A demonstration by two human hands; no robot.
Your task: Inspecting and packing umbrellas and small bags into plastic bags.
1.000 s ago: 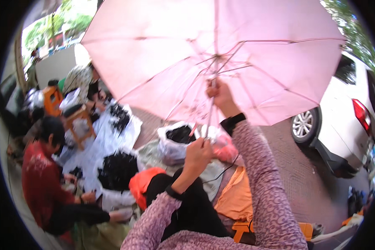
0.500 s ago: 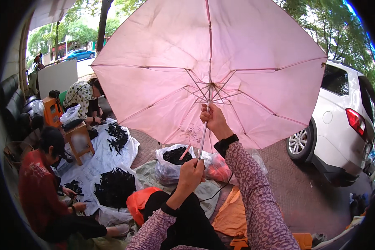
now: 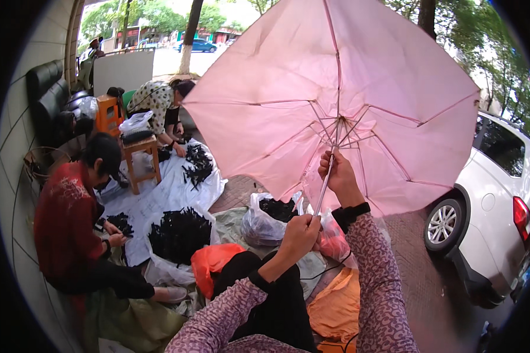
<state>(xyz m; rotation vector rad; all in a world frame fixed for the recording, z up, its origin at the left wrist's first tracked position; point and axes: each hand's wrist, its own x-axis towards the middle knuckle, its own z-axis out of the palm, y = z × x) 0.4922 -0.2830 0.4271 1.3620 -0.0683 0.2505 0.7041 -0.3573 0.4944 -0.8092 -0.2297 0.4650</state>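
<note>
Left of the pink umbrella (image 3: 359,82), a white sheet (image 3: 171,194) carries dark pieces, too small to identify. My left hand (image 3: 300,234) clenches the metal shaft (image 3: 325,182) low; my right hand (image 3: 340,176) grips it higher. Clear bag (image 3: 264,223) below canopy; white car (image 3: 500,206) right, cut off.

The scene is outdoors in soft daylight, on a brick-paved pavement (image 3: 418,276). A pale tiled wall (image 3: 23,170) curves along the left edge, with a black padded sofa (image 3: 44,94) against it. A small wooden stool (image 3: 140,160) and an orange plastic stool (image 3: 108,113) stand on a white plastic sheet (image 3: 171,194) spread over the ground. A white car (image 3: 494,212) is parked at the right. Green trees (image 3: 135,15), a slim tree trunk (image 3: 189,32) and a blue car (image 3: 199,45) show in the distance.
</note>
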